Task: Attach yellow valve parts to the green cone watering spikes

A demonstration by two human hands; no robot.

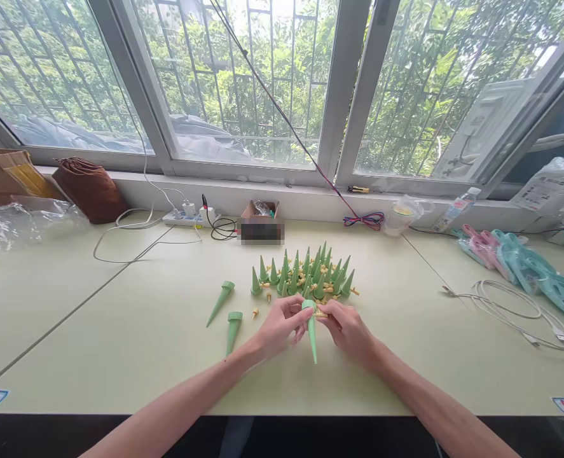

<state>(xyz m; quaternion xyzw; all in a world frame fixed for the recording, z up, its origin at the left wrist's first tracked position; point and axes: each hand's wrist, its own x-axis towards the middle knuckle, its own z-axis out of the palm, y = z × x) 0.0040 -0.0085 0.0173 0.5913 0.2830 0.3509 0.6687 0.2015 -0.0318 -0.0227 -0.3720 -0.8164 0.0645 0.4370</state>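
My left hand (282, 326) grips a green watering spike (312, 337) by its wide ribbed cap, with the tip pointing down toward me. Pinched in the fingers of my right hand (351, 327) is a small yellow valve (320, 313), held against the side of that cap. How far it sits in the cap is hidden by my fingers. Two more green spikes lie to the left, one farther back (221, 302) and one nearer (233, 331). Loose yellow valves (255, 313) rest beside them. Behind my hands stands a cluster of upright green spikes (317, 273) with yellow valves among them.
A power strip (181, 218), cables and a small cardboard box (261, 211) line the back. On the right are a coiled white cable (520, 312), bagged pink and teal items (524, 257), a bottle (458, 208) and a plastic cup (400, 216). Brown cloth (89, 191) sits back left.
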